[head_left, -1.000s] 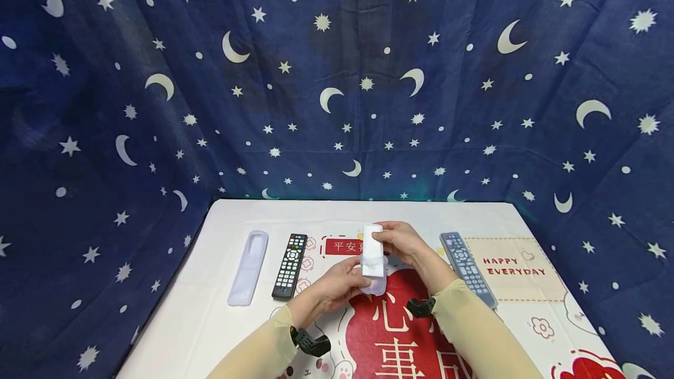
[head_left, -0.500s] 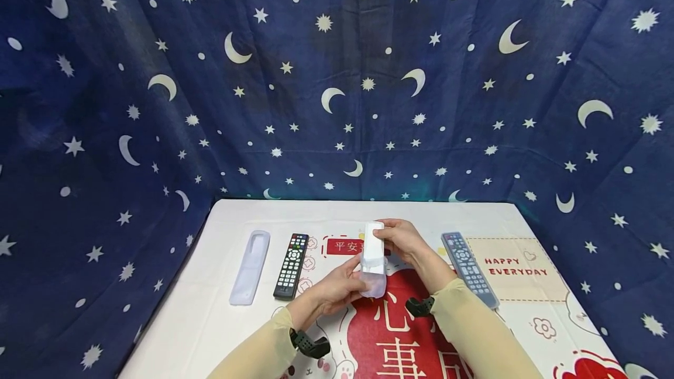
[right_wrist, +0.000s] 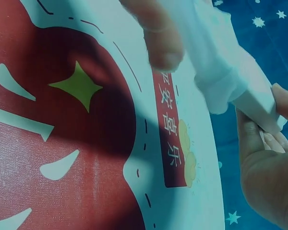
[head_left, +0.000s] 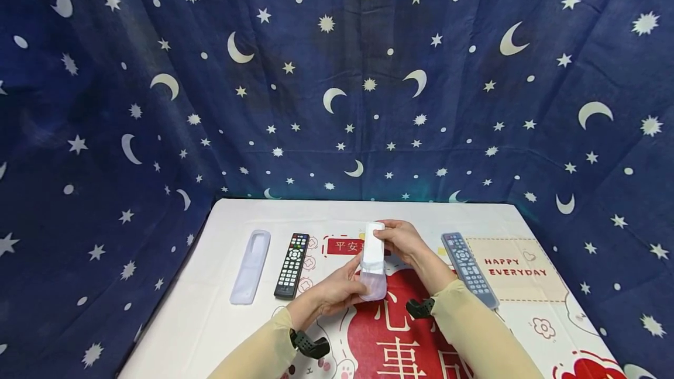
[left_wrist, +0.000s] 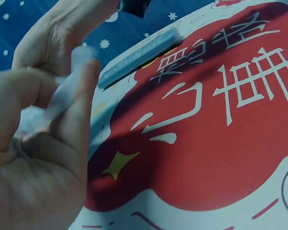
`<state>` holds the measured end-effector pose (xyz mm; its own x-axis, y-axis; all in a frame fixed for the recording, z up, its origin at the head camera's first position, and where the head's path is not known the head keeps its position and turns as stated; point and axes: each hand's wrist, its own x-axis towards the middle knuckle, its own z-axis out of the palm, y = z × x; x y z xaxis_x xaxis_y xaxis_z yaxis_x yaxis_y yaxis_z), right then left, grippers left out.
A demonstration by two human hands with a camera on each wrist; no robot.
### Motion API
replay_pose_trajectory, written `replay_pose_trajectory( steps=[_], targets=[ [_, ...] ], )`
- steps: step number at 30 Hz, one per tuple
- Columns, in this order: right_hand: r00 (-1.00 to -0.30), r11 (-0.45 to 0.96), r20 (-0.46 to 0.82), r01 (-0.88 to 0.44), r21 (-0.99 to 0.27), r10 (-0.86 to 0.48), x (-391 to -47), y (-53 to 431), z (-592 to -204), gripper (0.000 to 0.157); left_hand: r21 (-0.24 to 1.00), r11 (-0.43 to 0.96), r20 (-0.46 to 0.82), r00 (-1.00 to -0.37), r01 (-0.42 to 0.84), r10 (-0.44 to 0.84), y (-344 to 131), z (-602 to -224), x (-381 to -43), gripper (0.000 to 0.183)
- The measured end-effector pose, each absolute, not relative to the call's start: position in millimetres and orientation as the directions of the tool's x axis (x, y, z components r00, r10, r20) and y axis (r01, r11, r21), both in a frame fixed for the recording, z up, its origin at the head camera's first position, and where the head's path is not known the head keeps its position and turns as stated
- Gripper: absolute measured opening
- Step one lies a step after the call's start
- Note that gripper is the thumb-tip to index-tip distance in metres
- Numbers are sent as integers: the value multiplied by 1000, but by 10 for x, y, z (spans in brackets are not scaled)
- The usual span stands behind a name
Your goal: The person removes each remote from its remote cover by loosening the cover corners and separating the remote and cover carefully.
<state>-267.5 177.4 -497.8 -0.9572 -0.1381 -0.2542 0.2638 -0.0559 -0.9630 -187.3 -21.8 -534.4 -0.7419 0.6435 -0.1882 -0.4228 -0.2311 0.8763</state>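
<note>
In the head view, a white remote control (head_left: 374, 243) sits partly inside a translucent silicone cover (head_left: 373, 288) above the table. My left hand (head_left: 337, 290) pinches the cover near its closed end, thumb on top. The right hand (head_left: 404, 241) grips the remote's far end, thumb on its upper face. In the right wrist view, the cover's wrinkled lip (right_wrist: 216, 93) wraps around the remote, whose bare end (right_wrist: 261, 103) lies between the right thumb and fingers. The left wrist view catches the cover (left_wrist: 62, 98), blurred, behind the left fingers.
To the left lie an unfilled translucent cover (head_left: 250, 268) and a black remote control (head_left: 292, 266). A remote in a bluish cover (head_left: 470, 269) lies at right. The printed tablecloth (head_left: 421, 215) ends at a dark blue star-patterned curtain (head_left: 337, 116).
The cover's closed end has shifted slightly toward the person, and a little more of the white remote shows beyond the lip. Both hands keep their hold; the other items have not moved.
</note>
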Motion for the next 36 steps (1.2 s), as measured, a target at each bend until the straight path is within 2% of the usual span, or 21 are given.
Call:
replay_pose_trajectory(
  steps=[2,6,8,16,26,36],
  targets=[
    [-959,-63,-251,261,-963,-135,-2668,1774,-4975,46,883,-217,-204,-755,-417,623,-201,-5340,-1872,84],
    [-960,-73,-234,248,-966,-155,-2653,1766,-4972,46,887,-192,-255,-794,-419,552,-173,-5338,-1880,47],
    [-959,-76,-229,244,-967,-165,-2646,1771,-4967,46,885,-192,-272,-806,-424,525,-164,-5345,-1887,38],
    [-966,-98,-198,216,-971,-168,-2639,1744,-4928,48,880,-220,-254,-809,-420,530,-204,-5393,-1896,52],
    [-961,-89,-209,228,-970,-181,-2627,1766,-4918,47,889,-171,-233,-742,-424,629,-291,-5391,-1898,66],
    [-959,-99,-205,227,-969,-196,-2646,1774,-4932,46,881,-188,-209,-716,-433,666,-314,-5375,-1893,75]
  ],
)
